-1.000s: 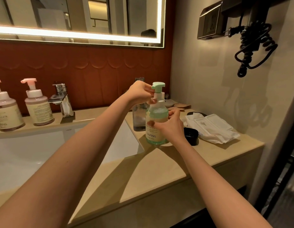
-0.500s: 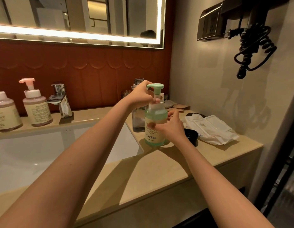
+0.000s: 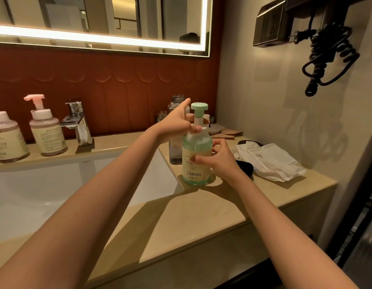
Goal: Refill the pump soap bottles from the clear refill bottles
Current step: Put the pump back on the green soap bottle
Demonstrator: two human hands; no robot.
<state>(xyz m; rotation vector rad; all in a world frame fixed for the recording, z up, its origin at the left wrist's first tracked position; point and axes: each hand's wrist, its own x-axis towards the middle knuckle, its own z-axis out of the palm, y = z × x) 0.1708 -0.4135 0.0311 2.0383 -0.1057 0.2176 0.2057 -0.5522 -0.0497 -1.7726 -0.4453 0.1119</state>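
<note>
- Green-tinted plastic marks the pump bottle point(image 3: 195, 174) being worked on. It is stood upright on the counter point(image 3: 201, 215), just right of the sink point(image 3: 56, 184), so that its weight is borne by the stone and not by the wrists.
- The bottle's body is held by the right hand point(image 3: 223, 163), whose fingers and thumb are curled round the label. The bottle is thereby kept from turning.
- The white collar under the pump head point(image 3: 199, 106) is gripped by the left hand point(image 3: 177, 124), with the forefinger stuck out upward. A twist of the collar is judged to be the step in hand, though whether it is meant to loosen or tighten cannot be told.
- A clear refill bottle point(image 3: 177, 101) is stood just behind, its neck uncapped and its body partly hidden by the left hand. It is presumably kept close for pouring.
- Two pink pump bottles point(image 3: 46, 130) are lined up at the far left beside the tap point(image 3: 76, 122), well apart from the work.
- A pack of tissues point(image 3: 270, 161) is laid to the right, within reach should soap be spilled.
</note>
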